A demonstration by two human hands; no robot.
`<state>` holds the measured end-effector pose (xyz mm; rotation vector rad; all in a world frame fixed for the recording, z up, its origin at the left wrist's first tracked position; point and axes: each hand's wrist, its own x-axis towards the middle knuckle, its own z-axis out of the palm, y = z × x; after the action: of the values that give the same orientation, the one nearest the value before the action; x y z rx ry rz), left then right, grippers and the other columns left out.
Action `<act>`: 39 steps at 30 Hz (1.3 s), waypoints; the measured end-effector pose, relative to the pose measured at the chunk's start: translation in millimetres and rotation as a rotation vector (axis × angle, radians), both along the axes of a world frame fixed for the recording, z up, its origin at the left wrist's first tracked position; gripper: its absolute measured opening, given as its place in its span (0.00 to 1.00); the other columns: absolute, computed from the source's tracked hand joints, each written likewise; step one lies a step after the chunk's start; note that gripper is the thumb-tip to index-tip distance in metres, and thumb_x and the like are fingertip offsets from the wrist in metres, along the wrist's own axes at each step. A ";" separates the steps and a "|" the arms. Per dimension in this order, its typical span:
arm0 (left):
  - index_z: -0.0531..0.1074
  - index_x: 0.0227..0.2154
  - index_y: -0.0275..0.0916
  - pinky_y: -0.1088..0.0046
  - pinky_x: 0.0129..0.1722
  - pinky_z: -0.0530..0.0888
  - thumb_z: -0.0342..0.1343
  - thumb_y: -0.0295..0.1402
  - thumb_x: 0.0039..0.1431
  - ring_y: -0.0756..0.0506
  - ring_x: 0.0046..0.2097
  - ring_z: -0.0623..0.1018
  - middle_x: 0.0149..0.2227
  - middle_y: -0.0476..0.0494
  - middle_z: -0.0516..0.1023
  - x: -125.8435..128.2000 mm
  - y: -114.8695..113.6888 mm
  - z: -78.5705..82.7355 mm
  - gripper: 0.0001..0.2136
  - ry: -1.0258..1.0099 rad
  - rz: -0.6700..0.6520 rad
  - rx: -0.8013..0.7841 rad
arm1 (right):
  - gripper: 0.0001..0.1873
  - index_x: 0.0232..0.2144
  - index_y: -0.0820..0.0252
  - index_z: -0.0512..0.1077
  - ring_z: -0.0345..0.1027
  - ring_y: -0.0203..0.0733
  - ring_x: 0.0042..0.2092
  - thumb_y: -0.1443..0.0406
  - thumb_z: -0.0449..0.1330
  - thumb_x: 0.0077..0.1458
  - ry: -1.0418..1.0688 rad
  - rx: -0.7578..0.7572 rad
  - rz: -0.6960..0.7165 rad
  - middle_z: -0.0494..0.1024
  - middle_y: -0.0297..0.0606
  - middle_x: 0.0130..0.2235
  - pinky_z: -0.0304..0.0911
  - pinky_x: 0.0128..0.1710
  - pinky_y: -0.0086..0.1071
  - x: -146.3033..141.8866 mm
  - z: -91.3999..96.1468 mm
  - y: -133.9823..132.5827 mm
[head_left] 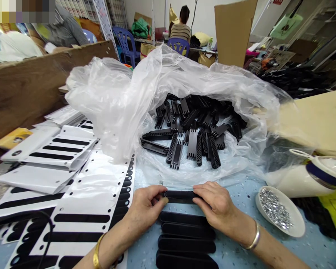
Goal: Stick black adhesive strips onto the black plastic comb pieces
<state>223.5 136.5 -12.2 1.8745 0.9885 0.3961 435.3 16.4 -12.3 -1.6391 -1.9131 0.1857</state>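
Observation:
My left hand (146,207) and my right hand (215,203) pinch the two ends of one long black plastic strip (180,195), held level just above the blue table. Right below it lie several similar black strips (186,239) in a row. Beyond my hands an open clear plastic bag (123,97) holds a heap of black comb-like plastic parts (193,130). To my left lie white backing sheets (81,209) with long black oval pads on them.
A small white dish of shiny silver bits (277,211) sits at the right, beside a white container (305,175). A brown cardboard wall (25,86) runs along the left. Far back, a person in a striped top (180,30) sits on a blue chair.

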 end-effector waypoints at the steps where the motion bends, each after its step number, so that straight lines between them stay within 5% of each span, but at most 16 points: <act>1: 0.80 0.37 0.35 0.72 0.31 0.76 0.56 0.32 0.51 0.46 0.28 0.79 0.26 0.46 0.81 0.2 -0.1 -0.3 0.13 0.000 0.002 0.003 | 0.07 0.40 0.63 0.75 0.72 0.47 0.37 0.71 0.57 0.61 -0.001 -0.004 0.001 0.80 0.44 0.37 0.66 0.37 0.41 -0.2 -0.5 0.1; 24: 0.78 0.38 0.37 0.71 0.35 0.79 0.56 0.30 0.51 0.47 0.29 0.82 0.33 0.46 0.85 -1.4 1.4 -1.8 0.12 -0.084 0.010 0.067 | 0.08 0.35 0.61 0.76 0.70 0.43 0.33 0.68 0.56 0.63 0.016 -0.025 0.006 0.79 0.41 0.31 0.63 0.35 0.38 -2.3 -0.7 4.2; 28: 0.80 0.36 0.39 0.71 0.34 0.79 0.56 0.30 0.53 0.46 0.30 0.82 0.29 0.48 0.84 -3.9 2.6 -2.7 0.10 -0.042 -0.054 0.154 | 0.09 0.34 0.61 0.77 0.70 0.43 0.33 0.68 0.56 0.63 0.015 -0.023 0.018 0.79 0.41 0.31 0.63 0.35 0.38 -2.1 1.4 5.1; 39: 0.80 0.41 0.37 0.70 0.45 0.80 0.53 0.28 0.60 0.44 0.40 0.84 0.39 0.42 0.85 -9.2 5.0 -13.5 0.11 -0.097 -0.219 0.462 | 0.07 0.34 0.59 0.79 0.72 0.41 0.32 0.65 0.60 0.61 0.165 -0.089 0.039 0.80 0.39 0.30 0.67 0.34 0.35 4.1 -1.2 9.0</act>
<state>214.3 141.5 -25.7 2.3251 0.6513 0.6158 439.3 25.3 -13.4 -1.5921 -1.8349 0.4147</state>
